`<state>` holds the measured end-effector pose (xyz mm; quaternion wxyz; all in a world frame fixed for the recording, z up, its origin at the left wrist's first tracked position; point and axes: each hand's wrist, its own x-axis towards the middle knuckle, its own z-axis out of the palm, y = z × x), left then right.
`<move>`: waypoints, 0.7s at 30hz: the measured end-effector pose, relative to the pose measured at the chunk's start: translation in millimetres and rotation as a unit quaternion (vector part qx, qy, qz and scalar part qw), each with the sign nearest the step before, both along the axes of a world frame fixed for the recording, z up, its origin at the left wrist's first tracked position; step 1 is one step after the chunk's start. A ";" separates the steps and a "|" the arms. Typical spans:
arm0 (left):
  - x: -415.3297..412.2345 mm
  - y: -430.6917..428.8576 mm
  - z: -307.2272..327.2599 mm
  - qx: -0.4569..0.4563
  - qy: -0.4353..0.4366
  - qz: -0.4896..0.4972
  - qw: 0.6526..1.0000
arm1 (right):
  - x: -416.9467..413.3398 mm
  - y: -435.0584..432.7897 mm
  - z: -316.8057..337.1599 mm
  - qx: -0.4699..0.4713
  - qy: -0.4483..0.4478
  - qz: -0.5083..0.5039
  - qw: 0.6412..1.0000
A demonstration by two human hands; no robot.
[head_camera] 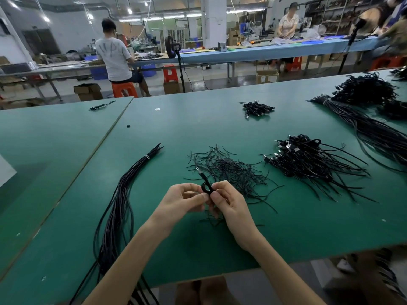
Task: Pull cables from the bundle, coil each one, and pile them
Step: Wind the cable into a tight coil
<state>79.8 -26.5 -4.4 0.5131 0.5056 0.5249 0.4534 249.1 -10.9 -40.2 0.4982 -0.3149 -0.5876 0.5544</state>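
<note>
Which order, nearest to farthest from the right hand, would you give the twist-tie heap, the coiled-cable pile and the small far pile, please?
1. twist-tie heap, just beyond the right hand
2. coiled-cable pile, off to the right
3. small far pile, farther back, mid-table

Mostly covered by fingers of the left hand [185,198] and right hand [229,203]: the cable [206,188] pinched between them, only one dark loop and a plug end showing, number of turns impossible to count. Partly hidden under the right hand: some loose ties [231,172] of the heap at centre. Cut off by the bottom edge and crossed by the left forearm: the long bundle [120,201] at lower left. Cut off by the right edge: the right-side bundle [374,133] and the dark pile [365,89] at upper right. Too small to tell: a black speck [127,126] and a pale spot [156,109] on the table [286,227]. Blurred beyond recognition at lower right, below the table edge: a striped shape [384,274].
</note>
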 end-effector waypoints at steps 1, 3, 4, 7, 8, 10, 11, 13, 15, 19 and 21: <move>0.2 -0.7 -0.4 0.016 0.008 -0.001 1.000 | -0.1 0.6 -0.6 -0.003 0.000 0.000 1.000; 2.1 -3.4 -0.8 0.057 0.019 -0.001 0.998 | -0.1 1.5 -2.1 -0.012 0.004 -0.004 1.000; 2.4 -4.5 -1.0 0.075 0.021 -0.001 0.997 | 0.0 1.7 -2.5 -0.015 0.007 -0.006 1.000; 1.3 -5.0 -2.0 0.122 0.051 0.004 0.991 | 0.8 1.6 -2.8 -0.023 0.008 0.005 1.000; 1.0 -4.6 -3.3 0.142 0.075 0.009 0.987 | 1.0 1.5 -2.7 -0.026 0.006 0.011 1.000; 1.2 -3.7 -6.6 0.180 0.134 0.030 0.974 | 1.1 1.5 -2.2 -0.033 0.007 0.026 0.999; 1.8 -3.3 -8.1 0.199 0.167 0.045 0.965 | 0.7 1.4 -1.7 -0.038 0.009 0.034 0.999; 3.5 -0.9 -11.9 0.235 0.233 0.070 0.941 | 0.1 1.4 -1.1 -0.046 0.011 0.048 0.998; 6.1 3.2 -17.2 0.253 0.271 0.082 0.925 | 0.5 1.9 -0.8 -0.053 0.013 0.054 0.997; 14.5 6.2 -23.6 0.275 0.267 0.120 0.916 | 0.9 2.1 -0.8 -0.071 0.016 0.058 0.996; 15.6 2.2 -25.3 0.323 0.286 0.140 0.891 | 0.4 2.4 -1.2 -0.083 0.024 0.056 0.995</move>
